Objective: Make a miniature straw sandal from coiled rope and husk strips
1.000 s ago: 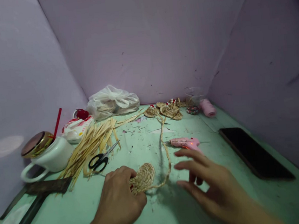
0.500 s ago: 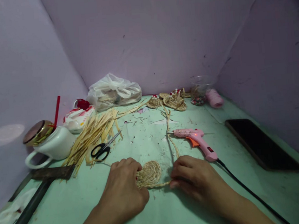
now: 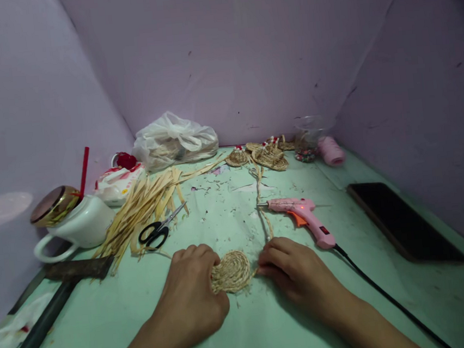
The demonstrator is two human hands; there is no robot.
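A flat coil of braided straw point(image 3: 233, 270) lies on the green tabletop, its left part covered by my left hand point(image 3: 199, 286), whose fingers are closed on it. From the coil's lower right edge a straw braid point(image 3: 267, 222) runs to my right hand point(image 3: 287, 267), which pinches it just beside the coil. Past that hand the braid's loose length stretches away up the table, passing the nozzle of a pink hot glue gun point(image 3: 296, 207).
Black-handled scissors point(image 3: 154, 234) and straw strips point(image 3: 140, 204) lie left, near a white mug point(image 3: 83, 224) and a hammer point(image 3: 79, 269). A phone point(image 3: 403, 223) is at right. Finished straw pieces point(image 3: 269, 155), a plastic bag point(image 3: 175, 141) and a pink thread spool point(image 3: 331, 151) stand behind.
My right hand has moved slightly left and up, bringing the braid close along the coil's right edge. My left hand keeps its hold on the coil.
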